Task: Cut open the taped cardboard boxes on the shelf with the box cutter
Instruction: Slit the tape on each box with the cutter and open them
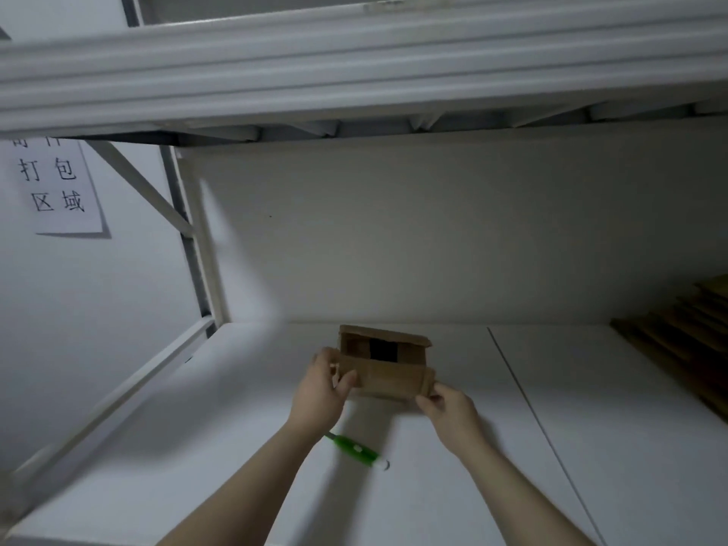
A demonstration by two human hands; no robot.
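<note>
On shelf [433, 486], left hand [321, 388] and right hand [449, 411] grip opened box [388, 378].

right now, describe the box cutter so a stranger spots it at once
On the white shelf board, find the small brown cardboard box gripped by the left hand and right hand. Nearer the viewer lies the slim green box cutter, the only green thing there.

This looks like a packing or stock room. White metal racking fills the view, with a shelf [236, 427] below and the beam [354, 72] of the tier above at 12 o'clock. A paper sign [55, 187] on the wall at 9 o'clock reads 打包区域, "packing area". Flattened cardboard sheets [685, 348] are stacked at 3 o'clock, and a small cardboard box [384, 372] is at 6 o'clock.
</note>
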